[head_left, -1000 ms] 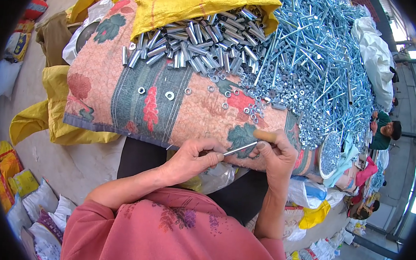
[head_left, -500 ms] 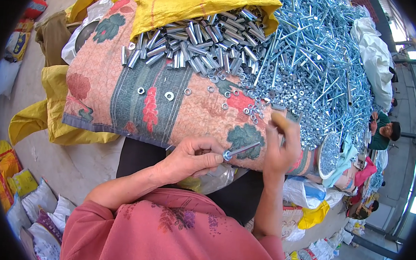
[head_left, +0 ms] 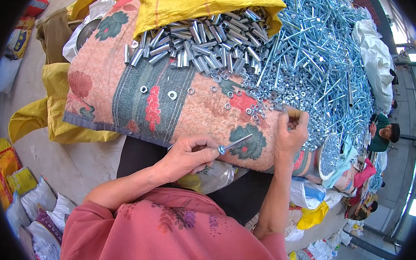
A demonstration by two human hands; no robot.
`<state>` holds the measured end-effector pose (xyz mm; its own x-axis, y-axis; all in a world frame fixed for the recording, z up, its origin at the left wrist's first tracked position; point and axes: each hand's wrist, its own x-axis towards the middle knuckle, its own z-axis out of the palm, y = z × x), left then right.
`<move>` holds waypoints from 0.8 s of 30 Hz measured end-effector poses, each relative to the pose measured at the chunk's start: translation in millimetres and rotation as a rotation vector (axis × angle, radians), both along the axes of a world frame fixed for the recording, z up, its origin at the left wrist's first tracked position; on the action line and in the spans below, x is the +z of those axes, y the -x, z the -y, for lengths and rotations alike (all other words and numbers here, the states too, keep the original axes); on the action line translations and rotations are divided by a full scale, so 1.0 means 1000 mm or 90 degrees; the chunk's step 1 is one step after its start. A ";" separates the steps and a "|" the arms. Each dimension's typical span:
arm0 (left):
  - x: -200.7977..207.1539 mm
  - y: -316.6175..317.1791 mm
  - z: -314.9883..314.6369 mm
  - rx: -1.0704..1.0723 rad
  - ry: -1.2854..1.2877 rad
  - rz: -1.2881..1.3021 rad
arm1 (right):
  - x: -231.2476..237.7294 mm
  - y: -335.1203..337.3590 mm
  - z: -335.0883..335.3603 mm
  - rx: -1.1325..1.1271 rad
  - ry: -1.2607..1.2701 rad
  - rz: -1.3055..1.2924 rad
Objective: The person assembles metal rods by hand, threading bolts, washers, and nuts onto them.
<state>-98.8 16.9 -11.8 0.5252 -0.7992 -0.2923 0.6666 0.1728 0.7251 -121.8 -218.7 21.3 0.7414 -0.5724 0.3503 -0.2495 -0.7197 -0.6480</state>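
light: bright daylight | shadows: soft | focus: sharp centre | edges: fisheye bend, black rim

left hand (head_left: 188,155): centre frame, pinching long bolt (head_left: 233,144)
right hand (head_left: 290,134): right of centre, fingertips among loose nuts (head_left: 261,97)
cloth (head_left: 125,92): patterned, beneath both

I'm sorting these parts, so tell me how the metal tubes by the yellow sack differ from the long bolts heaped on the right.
The metal tubes are short, thick and smooth; the long bolts are thin and far longer. The tubes lie roughly side by side at the mouth of the yellow sack; the bolts criss-cross in a loose heap. Both are shiny silver metal.
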 end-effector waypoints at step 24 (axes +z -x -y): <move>0.004 -0.015 -0.007 -0.239 0.048 -0.140 | 0.024 0.056 -0.046 0.337 -0.616 0.012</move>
<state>-84.0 23.4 -8.0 0.1262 -0.9459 -0.2990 0.8305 -0.0642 0.5533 -177.9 -172.3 45.6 0.9732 -0.2221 -0.0604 -0.0432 0.0813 -0.9958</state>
